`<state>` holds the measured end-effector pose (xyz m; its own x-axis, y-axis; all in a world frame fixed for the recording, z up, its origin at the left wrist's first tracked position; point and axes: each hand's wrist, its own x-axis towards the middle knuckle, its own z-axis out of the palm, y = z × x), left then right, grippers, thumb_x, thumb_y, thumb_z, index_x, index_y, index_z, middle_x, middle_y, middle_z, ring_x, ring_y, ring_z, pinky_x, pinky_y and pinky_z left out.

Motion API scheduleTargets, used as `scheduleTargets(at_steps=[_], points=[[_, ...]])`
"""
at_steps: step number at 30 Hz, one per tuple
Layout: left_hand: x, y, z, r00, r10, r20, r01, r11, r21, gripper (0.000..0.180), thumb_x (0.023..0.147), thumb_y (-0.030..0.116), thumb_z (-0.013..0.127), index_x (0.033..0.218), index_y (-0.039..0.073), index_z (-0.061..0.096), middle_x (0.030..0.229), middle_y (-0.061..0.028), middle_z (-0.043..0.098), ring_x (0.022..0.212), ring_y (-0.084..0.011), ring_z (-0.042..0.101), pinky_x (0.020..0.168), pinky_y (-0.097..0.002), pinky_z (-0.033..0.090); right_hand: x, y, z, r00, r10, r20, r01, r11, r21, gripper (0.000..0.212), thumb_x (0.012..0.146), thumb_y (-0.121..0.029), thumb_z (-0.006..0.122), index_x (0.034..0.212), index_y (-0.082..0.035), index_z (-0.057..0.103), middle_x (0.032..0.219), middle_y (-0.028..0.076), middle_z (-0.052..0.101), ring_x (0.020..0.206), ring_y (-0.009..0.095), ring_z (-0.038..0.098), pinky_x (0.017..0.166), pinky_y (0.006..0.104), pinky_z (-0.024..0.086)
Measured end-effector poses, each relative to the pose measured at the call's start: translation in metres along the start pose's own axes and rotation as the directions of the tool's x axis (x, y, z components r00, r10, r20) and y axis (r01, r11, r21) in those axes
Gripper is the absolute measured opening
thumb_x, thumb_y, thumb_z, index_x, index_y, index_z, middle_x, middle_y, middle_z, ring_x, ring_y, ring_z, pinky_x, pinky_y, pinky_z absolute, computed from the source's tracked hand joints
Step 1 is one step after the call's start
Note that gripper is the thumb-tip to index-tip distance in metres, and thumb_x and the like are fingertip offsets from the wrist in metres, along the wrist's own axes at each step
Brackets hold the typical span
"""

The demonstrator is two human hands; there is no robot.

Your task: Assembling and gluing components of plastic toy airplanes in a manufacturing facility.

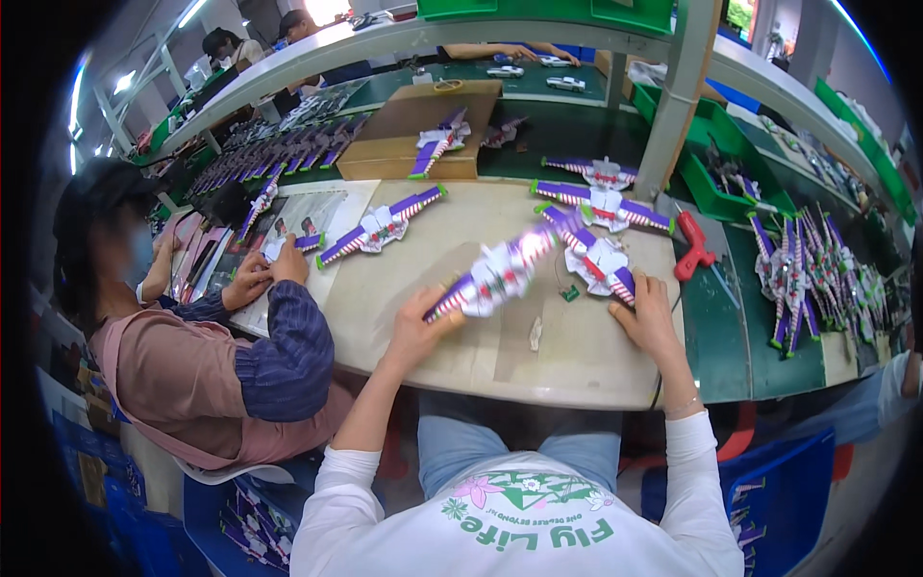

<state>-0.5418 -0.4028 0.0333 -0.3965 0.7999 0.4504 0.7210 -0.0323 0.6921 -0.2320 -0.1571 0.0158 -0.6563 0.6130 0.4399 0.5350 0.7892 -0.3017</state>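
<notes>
My left hand grips one end of a winged toy piece, white in the middle with purple, green-tipped wings and red stripes. That piece is raised over the table, tilted, and its far wing is blurred. My right hand pinches the lower wing tip of a second winged toy piece, which lies on the table with its upper wing partly behind the blurred one. Between the two hands lie a small green circuit board with thin wires and a whitish scrap.
More winged pieces lie around the pale tabletop. To the right are a red glue gun, a stacked pile of winged pieces and a green bin. A metal post stands behind. A co-worker sits close at left.
</notes>
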Motion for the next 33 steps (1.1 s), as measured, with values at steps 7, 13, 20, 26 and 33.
scheduleTargets(at_steps=[7, 13, 20, 26, 33], points=[[0.170, -0.060, -0.027, 0.842, -0.138, -0.521, 0.295, 0.928, 0.229, 0.055, 0.085, 0.049, 0.067, 0.121, 0.007, 0.063, 0.095, -0.0231, 0.067, 0.087, -0.0394, 0.064, 0.075, -0.0445, 0.049, -0.021, -0.038, 0.001, 0.990, 0.081, 0.117, -0.074, 0.995, -0.063, 0.061, 0.081, -0.005, 0.062, 0.134, 0.008, 0.036, 0.104, 0.025, 0.051, 0.094, 0.042, 0.055, 0.077, 0.0480, 0.048], [0.249, -0.134, -0.048, 0.733, -0.382, -0.563, 0.627, 0.702, 0.339, 0.061, 0.083, 0.065, 0.057, 0.119, 0.017, 0.064, 0.107, -0.0186, 0.068, 0.100, -0.0395, 0.064, 0.081, -0.0509, 0.049, -0.051, -0.092, -0.039, 0.946, -0.021, 0.323, 0.017, 1.000, 0.013, 0.064, 0.075, 0.006, 0.054, 0.137, 0.009, 0.037, 0.096, 0.020, 0.051, 0.088, 0.038, 0.057, 0.068, 0.0444, 0.051], [0.245, -0.145, -0.052, 0.801, -0.072, -0.594, 0.505, 0.616, 0.605, 0.063, 0.089, 0.066, 0.046, 0.120, 0.014, 0.066, 0.114, -0.0224, 0.059, 0.113, -0.0406, 0.052, 0.097, -0.0546, 0.035, -0.042, -0.090, -0.022, 0.919, -0.169, 0.356, 0.197, 0.980, -0.042, 0.061, 0.081, -0.003, 0.053, 0.139, 0.004, 0.037, 0.094, 0.016, 0.053, 0.077, 0.029, 0.062, 0.057, 0.0407, 0.054], [0.116, -0.010, 0.020, 0.972, 0.039, -0.233, -0.053, 0.997, -0.058, 0.032, 0.098, 0.026, 0.053, 0.095, -0.003, 0.065, 0.070, -0.0134, 0.063, 0.068, -0.0241, 0.059, 0.070, -0.0337, 0.047, -0.026, -0.080, -0.011, 0.943, -0.190, 0.275, 0.236, 0.961, -0.146, 0.064, 0.077, -0.001, 0.056, 0.139, -0.001, 0.042, 0.091, 0.015, 0.056, 0.068, 0.027, 0.063, 0.053, 0.0373, 0.053], [-0.014, 0.033, 0.070, 0.944, 0.071, -0.323, -0.040, 0.994, 0.102, 0.040, 0.091, 0.020, 0.065, 0.122, -0.003, 0.058, 0.094, -0.0153, 0.066, 0.088, -0.0278, 0.063, 0.081, -0.0351, 0.048, -0.023, -0.079, -0.016, 0.900, -0.167, 0.404, 0.166, 0.985, 0.037, 0.070, 0.073, 0.007, 0.056, 0.139, 0.003, 0.035, 0.095, 0.021, 0.058, 0.073, 0.038, 0.064, 0.062, 0.0467, 0.051]])
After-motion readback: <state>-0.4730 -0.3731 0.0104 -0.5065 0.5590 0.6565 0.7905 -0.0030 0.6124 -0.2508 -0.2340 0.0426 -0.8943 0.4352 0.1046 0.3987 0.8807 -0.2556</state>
